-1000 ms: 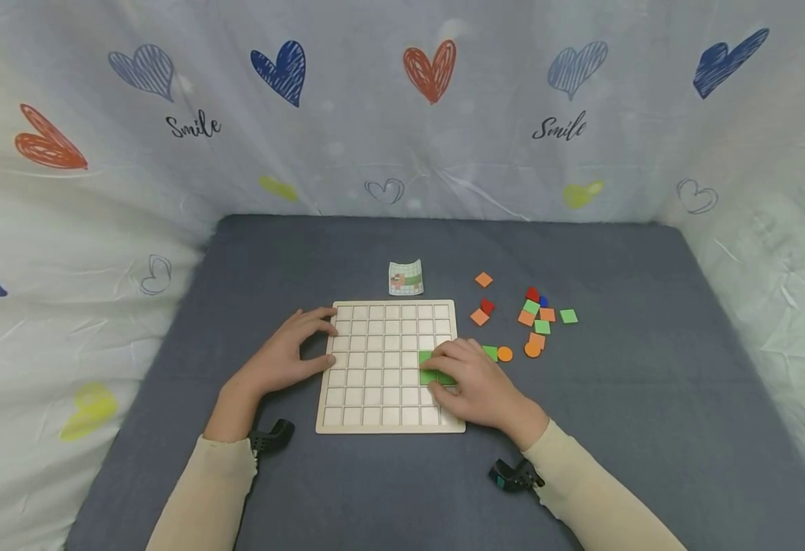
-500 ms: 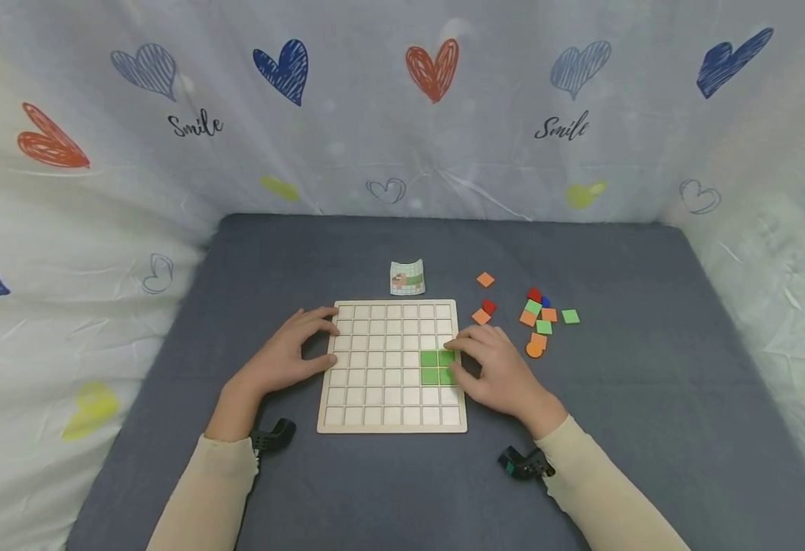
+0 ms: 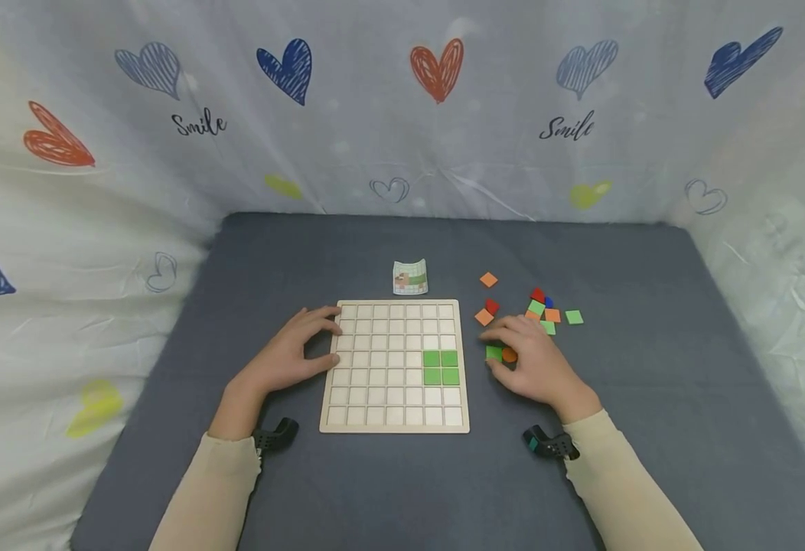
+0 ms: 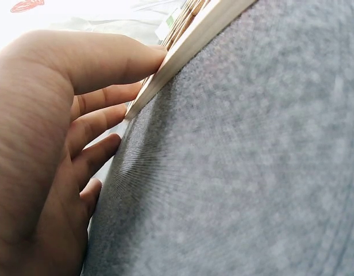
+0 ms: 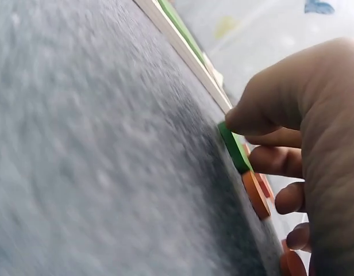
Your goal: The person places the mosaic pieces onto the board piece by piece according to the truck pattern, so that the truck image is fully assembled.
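Note:
My left hand [image 3: 281, 353] rests at the left edge of a pale wooden grid board [image 3: 368, 430], thumb and fingertips on the rim, the other fingers loosely bent in the left wrist view. Several green square tiles [image 3: 431, 358] fill cells in a block at the board's right side. Right of the board, my right hand [image 3: 540, 367] is over a loose green square tile [image 3: 493, 353] on the cloth. The thumb [image 5: 251, 115] reaches the tile's near edge; the index fingertip looks apart from it. Beside that tile lies an orange round tile [image 5: 256, 195], partly covered by the hand.
Behind the board lies a small picture card [image 3: 410, 278]. Orange diamonds [image 3: 488, 279], a red tile [image 3: 491, 305], a green tile [image 3: 574, 317] and other red, blue and orange pieces are scattered at the right. A patterned curtain [image 3: 347, 138] borders the grey tablecloth [image 3: 389, 490].
My right hand has left the green tiles on the board and moved right to the loose green tile. The block of green tiles is now uncovered. My left hand stays at the board's edge.

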Motion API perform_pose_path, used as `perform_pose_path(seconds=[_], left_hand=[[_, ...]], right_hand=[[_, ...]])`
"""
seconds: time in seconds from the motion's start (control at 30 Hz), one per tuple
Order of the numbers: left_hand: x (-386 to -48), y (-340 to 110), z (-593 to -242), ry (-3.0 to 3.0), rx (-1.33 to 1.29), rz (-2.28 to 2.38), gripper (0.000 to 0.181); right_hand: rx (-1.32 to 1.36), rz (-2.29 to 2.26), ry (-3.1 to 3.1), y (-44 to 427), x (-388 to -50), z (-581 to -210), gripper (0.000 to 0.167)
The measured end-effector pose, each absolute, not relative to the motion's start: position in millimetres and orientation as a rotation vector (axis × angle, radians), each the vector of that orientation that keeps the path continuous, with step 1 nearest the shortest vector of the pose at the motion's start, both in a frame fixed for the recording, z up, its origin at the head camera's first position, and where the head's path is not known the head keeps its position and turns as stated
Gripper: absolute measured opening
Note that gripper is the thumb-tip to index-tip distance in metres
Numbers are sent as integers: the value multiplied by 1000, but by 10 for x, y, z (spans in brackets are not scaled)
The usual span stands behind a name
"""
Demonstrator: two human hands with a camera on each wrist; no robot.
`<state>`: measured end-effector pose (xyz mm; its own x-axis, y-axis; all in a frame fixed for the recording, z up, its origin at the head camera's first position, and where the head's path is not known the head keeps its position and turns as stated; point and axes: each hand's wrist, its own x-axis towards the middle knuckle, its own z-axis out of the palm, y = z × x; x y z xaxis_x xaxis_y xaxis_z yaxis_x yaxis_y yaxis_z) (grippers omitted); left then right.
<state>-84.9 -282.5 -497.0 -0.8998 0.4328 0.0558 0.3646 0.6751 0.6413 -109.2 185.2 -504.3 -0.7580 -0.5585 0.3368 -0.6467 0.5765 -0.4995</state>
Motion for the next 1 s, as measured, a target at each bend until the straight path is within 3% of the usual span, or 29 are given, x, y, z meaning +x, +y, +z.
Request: perform_pose_path(seconds=[0.4, 1.0], left_hand=[[-857, -2831, -4987, 2787, 654, 1015, 37], [-851, -2831, -5008, 2791, 679, 1041, 38]], right_hand=[[1023, 879, -2679, 1931, -1114, -5057, 18], [996, 873, -2676, 1915, -1111, -5085, 15]])
